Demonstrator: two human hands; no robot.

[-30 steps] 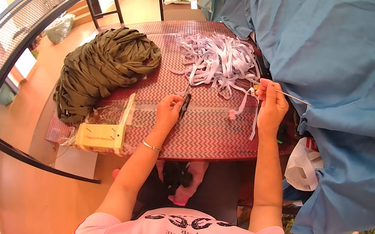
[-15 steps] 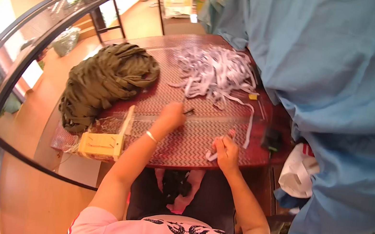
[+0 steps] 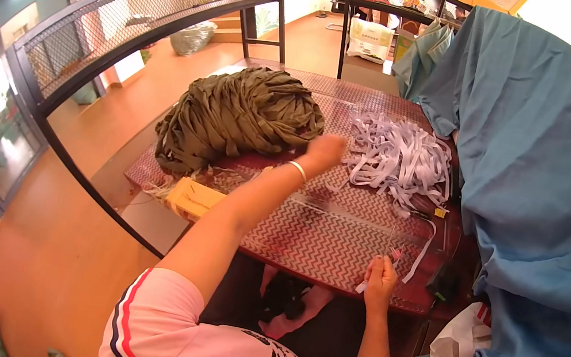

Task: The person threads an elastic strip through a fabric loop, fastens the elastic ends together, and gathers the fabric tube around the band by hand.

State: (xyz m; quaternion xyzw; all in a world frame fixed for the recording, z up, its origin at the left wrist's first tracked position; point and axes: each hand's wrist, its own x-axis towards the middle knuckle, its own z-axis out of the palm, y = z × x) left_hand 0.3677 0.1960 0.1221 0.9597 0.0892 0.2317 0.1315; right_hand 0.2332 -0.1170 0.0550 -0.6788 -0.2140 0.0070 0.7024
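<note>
My left hand (image 3: pixel 326 153), with a pale bracelet at the wrist, reaches over the table between an olive-green bundle of fabric strips (image 3: pixel 243 119) and a loose pile of white strips (image 3: pixel 406 160). Its fingers look curled, but what they hold, if anything, is hidden. Near the table's front edge my right hand (image 3: pixel 380 281) is closed, pinching a white strip (image 3: pixel 361 287) whose short end pokes out below. A small pink bit shows just above its fingertips. One long white strip (image 3: pixel 422 254) trails from the pile, to the right of that hand.
A yellow wooden block (image 3: pixel 195 200) lies at the table's left front edge. Blue cloth (image 3: pixel 538 165) hangs along the right. A small yellow tag (image 3: pixel 440 213) sits by the white pile. A black metal rack (image 3: pixel 156 4) stands at left. People sit far back.
My left hand has moved forward, up beside the olive bundle. My right hand stays closed near the table's front edge. The view has shifted, so the table appears lower and further right.
</note>
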